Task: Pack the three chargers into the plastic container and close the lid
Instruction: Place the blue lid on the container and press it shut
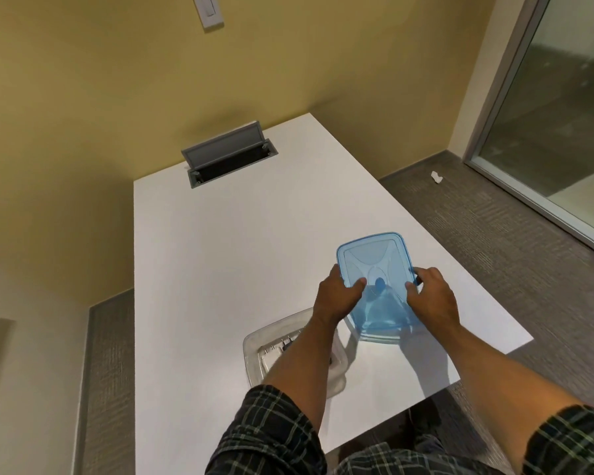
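Left grip [338, 294]: closed on the left edge of the blue lid [378, 269] — thumb on top, the other fingers under the rim.
Right grip [432, 296]: clamped on the lid's right edge, thumb pressed on the top face, fingers curled around the side.
Lid: translucent blue, held between the two grips above the white desk [203, 269], tilted with its far end raised; its near edge hangs just above the desk.
Plastic container [258, 341]: clear, open, standing on the desk below and to the left of the left grip, partly hidden by the left forearm.
Chargers [271, 353]: white shapes show inside the container under the forearm — how many I cannot tell.
Sleeves: dark plaid, pushed up on both arms.
Cable hatch [225, 154]: grey flap standing open in the desk, well beyond both grips.
Floor [494, 234]: grey carpet to the right of the right grip, with a small white scrap [436, 177] lying on it.
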{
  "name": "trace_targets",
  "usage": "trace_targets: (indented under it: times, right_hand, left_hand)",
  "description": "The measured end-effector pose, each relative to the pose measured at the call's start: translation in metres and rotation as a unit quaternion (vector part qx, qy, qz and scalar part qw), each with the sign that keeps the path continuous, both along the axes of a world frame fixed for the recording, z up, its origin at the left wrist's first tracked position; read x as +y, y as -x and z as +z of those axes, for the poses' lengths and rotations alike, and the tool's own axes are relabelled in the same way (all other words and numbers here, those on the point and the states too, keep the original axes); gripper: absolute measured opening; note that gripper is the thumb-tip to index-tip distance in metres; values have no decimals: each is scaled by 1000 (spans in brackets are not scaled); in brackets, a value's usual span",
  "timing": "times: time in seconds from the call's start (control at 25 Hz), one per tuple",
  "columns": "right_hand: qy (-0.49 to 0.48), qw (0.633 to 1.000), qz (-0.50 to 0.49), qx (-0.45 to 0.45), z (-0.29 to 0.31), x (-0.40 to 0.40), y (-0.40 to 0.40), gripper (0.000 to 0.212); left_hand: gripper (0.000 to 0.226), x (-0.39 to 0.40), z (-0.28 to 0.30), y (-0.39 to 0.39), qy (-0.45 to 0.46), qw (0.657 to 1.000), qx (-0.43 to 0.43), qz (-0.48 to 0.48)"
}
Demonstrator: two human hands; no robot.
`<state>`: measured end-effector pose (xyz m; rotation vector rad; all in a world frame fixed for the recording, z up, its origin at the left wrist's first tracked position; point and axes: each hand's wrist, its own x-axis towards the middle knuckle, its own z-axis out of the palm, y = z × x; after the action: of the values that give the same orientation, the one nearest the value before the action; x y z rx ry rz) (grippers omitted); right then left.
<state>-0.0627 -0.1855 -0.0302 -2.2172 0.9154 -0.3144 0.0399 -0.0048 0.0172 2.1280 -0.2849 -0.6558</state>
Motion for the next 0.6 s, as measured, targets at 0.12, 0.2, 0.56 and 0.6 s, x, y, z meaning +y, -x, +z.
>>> trace_targets:
  times: [0.12, 0.2, 0.56, 0.6]
  right_hand:
    - [27, 995, 57, -73, 19, 12, -19, 24]
    - [64, 988, 99, -103, 31, 22, -32, 19]
    - [295, 872, 361, -147, 55, 73, -61, 26]
    - [302, 856, 389, -158, 53, 76, -63, 27]
  left_hand:
    - [57, 16, 21, -21, 37, 997, 16, 67]
    - [60, 28, 33, -37, 45, 992, 32, 111]
    - [8, 109, 55, -70, 231, 903, 158, 327]
    - [7, 118, 56, -68, 230, 896, 156, 347]
